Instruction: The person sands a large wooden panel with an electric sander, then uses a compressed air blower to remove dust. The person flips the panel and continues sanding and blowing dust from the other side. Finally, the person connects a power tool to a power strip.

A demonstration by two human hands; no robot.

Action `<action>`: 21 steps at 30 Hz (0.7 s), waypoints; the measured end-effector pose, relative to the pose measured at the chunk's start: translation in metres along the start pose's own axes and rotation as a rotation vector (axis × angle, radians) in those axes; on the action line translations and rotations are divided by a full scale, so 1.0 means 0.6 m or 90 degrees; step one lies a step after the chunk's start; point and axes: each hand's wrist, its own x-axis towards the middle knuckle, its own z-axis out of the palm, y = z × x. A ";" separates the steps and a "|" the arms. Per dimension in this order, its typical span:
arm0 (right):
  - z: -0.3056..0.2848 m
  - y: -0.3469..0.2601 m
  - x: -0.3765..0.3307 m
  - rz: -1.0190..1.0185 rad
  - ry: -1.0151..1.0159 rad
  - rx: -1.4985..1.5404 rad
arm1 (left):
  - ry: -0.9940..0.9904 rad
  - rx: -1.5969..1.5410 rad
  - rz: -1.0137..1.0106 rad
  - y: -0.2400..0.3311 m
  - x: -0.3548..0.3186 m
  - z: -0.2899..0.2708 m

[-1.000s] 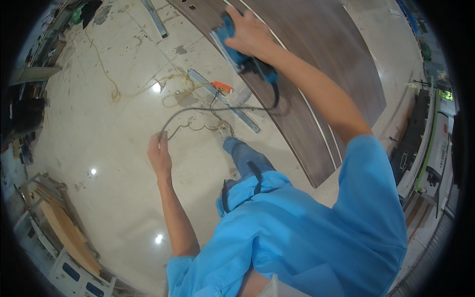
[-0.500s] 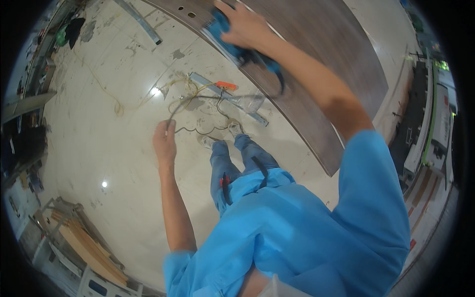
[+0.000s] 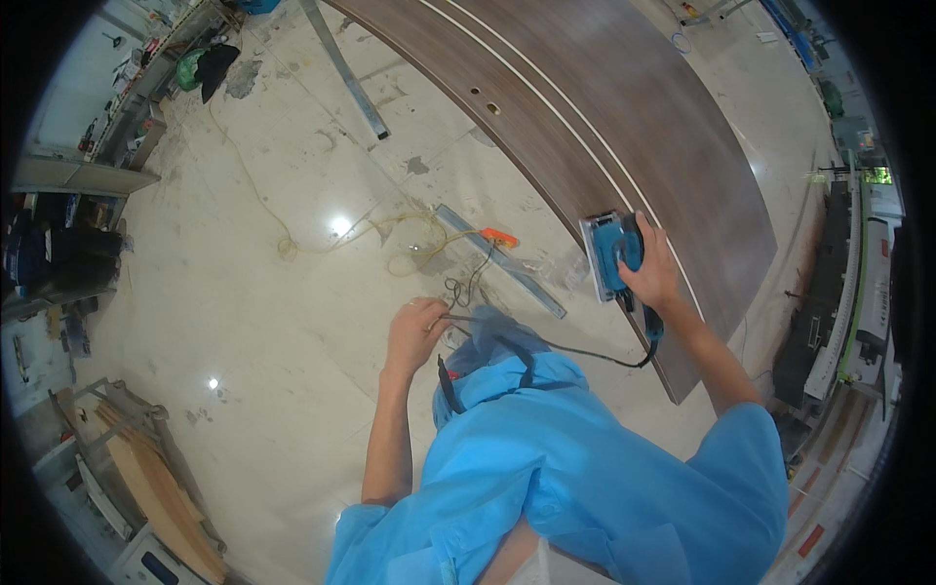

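Note:
My right hand [image 3: 655,278] is closed around a blue electric sander [image 3: 608,252]. The sander is over the near part of a long brown wood-grain door panel [image 3: 717,210], its pad side toward the panel's left edge. Whether the pad touches the surface I cannot tell. From the sander's rear end a black power cord [image 3: 583,352] sags across in front of my body to my left hand [image 3: 414,334], whose fingers pinch it. Beyond that hand the cord curls over the floor toward an orange socket block [image 3: 500,238].
Two metal bars lie on the floor, a far one [image 3: 349,83] and a nearer one [image 3: 517,278] beside the panel. A thin yellow cable [image 3: 244,166] trails leftward. Shelving [image 3: 83,175] lines the left, boards [image 3: 146,468] lean lower left, and a long machine [image 3: 829,322] stands right.
My right hand has brought the sander back along the panel, nearer to me. My left hand has moved inward toward my body with the cord. The view has shifted.

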 end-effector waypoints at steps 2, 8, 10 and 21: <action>0.007 -0.043 0.074 -0.032 0.011 0.010 | 0.058 0.005 -0.015 -0.019 0.034 -0.042; 0.019 -0.215 0.339 -0.067 -0.012 -0.016 | 0.209 -0.055 -0.090 -0.087 0.168 -0.163; 0.024 -0.271 0.435 -0.084 -0.037 0.005 | 0.250 -0.080 -0.091 -0.107 0.217 -0.195; 0.085 -0.554 0.938 -0.255 0.028 -0.002 | 0.334 -0.044 -0.242 -0.142 0.385 -0.315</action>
